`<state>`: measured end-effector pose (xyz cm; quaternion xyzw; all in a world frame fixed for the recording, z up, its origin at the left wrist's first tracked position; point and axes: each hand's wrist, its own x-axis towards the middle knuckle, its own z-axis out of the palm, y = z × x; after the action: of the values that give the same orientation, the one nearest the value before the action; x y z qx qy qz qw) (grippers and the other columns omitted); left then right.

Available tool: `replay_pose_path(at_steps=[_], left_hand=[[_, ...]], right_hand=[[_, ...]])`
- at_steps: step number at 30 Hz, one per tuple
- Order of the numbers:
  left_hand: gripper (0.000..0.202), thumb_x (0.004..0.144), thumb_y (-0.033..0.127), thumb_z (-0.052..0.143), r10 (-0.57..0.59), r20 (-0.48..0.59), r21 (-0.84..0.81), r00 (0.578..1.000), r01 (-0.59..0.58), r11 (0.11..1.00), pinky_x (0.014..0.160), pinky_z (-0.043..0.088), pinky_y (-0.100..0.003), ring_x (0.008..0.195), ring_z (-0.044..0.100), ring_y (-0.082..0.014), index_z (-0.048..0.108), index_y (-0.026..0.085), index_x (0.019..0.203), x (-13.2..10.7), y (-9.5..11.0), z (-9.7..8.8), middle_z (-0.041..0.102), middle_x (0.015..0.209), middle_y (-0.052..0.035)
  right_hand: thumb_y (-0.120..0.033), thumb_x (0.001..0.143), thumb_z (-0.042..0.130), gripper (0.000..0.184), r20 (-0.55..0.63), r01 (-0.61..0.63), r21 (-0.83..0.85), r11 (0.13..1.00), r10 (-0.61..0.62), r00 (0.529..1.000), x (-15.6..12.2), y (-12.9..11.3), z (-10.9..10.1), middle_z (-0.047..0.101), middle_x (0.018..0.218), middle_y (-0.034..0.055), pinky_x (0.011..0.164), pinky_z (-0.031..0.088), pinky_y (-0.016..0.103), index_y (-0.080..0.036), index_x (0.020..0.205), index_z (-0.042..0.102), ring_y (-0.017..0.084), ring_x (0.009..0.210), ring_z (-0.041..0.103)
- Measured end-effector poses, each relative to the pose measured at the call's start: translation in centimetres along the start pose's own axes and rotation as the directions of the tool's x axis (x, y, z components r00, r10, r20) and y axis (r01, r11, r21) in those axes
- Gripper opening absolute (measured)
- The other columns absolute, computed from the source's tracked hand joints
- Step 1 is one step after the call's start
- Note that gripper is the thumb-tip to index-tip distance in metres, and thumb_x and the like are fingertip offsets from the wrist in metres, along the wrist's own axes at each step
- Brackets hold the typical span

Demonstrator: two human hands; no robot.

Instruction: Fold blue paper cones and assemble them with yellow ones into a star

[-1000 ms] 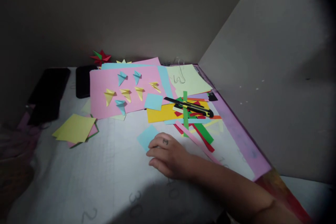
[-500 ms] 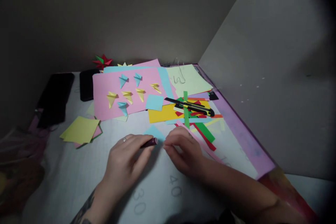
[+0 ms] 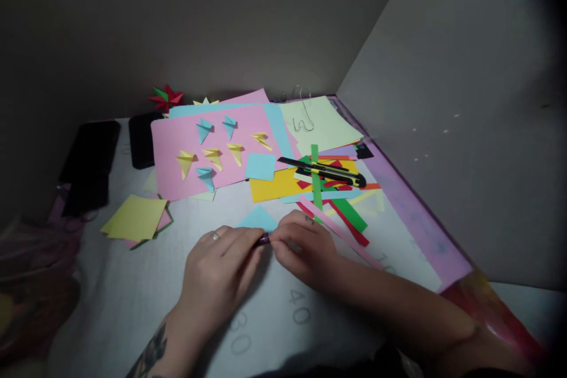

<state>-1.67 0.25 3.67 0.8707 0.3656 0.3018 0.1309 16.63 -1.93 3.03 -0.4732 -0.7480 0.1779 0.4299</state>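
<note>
Plain grey walls (image 3: 199, 23) meet in a corner behind the table (image 3: 133, 289), whose white covering is marked with pencilled numbers such as 30 and 40. Through the head view I find the small, dark purple cylindrical tube (image 3: 263, 239) at the near centre, held between both hands just above the covering. The left hand (image 3: 221, 260) has its fingers wrapped around most of it, which I take as the steadying hold. The right hand (image 3: 305, 245) has its thumb and fingertips pinched together on the exposed end; whether a cap sits under them I can't tell.

Just beyond the hands lies a light-blue paper square (image 3: 257, 217), partly hidden by them. Farther back, small yellow folded-paper pieces (image 3: 186, 162) and blue folded-paper pieces (image 3: 204, 130) sit well apart on a pink paper sheet (image 3: 166, 144), perhaps spread so that none gets crushed. To my right, a black-and-yellow box cutter (image 3: 354, 179) rests across coloured paper strips (image 3: 348, 214), probably parked there to keep its blade out of the way.
</note>
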Motion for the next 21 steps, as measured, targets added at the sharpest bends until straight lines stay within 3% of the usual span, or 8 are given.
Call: replay_pose_path(at_steps=[11, 21], left_hand=[[0.019, 0.089, 0.025, 0.052, -0.063, 0.095, -0.058, 0.993, 0.069, 0.996, 0.065, 0.050, -0.032, 0.074, 0.063, -0.0187, 0.060, 0.017, 0.104, -0.21, 0.04, 0.40, 0.071, 0.087, -0.0058], [0.018, 0.088, 0.023, 0.053, -0.091, 0.124, -0.077, 0.988, 0.101, 0.992, 0.065, 0.050, -0.034, 0.075, 0.063, -0.0197, 0.061, 0.016, 0.102, -0.23, -0.08, 0.29, 0.071, 0.087, -0.0063]], right_hand=[[-0.013, 0.084, 0.048, 0.013, 0.110, -0.004, -0.012, 1.000, 0.005, 0.994, -0.06, 0.52, 0.52, 0.059, 0.071, 0.0020, 0.065, 0.047, 0.027, -0.021, 0.075, 0.054, 0.015, 0.072, 0.055], [-0.013, 0.085, 0.051, 0.014, 0.103, 0.005, 0.032, 0.999, -0.008, 0.995, 0.01, 0.62, 0.63, 0.060, 0.070, 0.0003, 0.064, 0.047, 0.025, -0.021, 0.074, 0.055, 0.013, 0.070, 0.056]])
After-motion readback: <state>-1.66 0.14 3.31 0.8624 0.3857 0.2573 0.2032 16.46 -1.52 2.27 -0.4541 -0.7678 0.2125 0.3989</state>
